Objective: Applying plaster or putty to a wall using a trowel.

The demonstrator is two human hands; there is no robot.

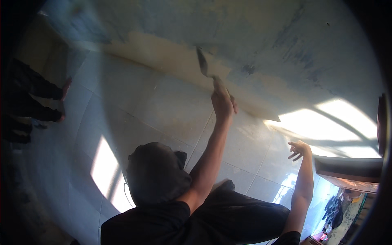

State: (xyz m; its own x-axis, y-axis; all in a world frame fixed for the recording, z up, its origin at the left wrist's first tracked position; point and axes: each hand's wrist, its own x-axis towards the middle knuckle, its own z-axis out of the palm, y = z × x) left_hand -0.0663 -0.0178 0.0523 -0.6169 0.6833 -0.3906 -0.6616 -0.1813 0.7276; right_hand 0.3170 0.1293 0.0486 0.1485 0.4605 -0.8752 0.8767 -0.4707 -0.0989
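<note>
A small trowel [202, 62] with a leaf-shaped metal blade is gripped by its handle in my left hand [223, 102], the arm stretched far forward. Its tip is at the blue-grey wall [261, 28], just above a beige, smeared band [171, 53] along the wall's foot; whether it touches cannot be told. Off to the right, my right hand [301, 149] hangs in the air with fingers spread and nothing in it, near a sunlit patch. Between my arms, dark trousers [245, 216] cover a bent leg.
Large grey tiles [163, 110] cover the floor. At the far left stand dark-clothed legs with bare feet [65, 89], apparently another person's. A brown wooden edge [347, 168] juts in at the right, above a heap of dark items [332, 210]. A rounded dark cloth shape [157, 173] is beside my left arm.
</note>
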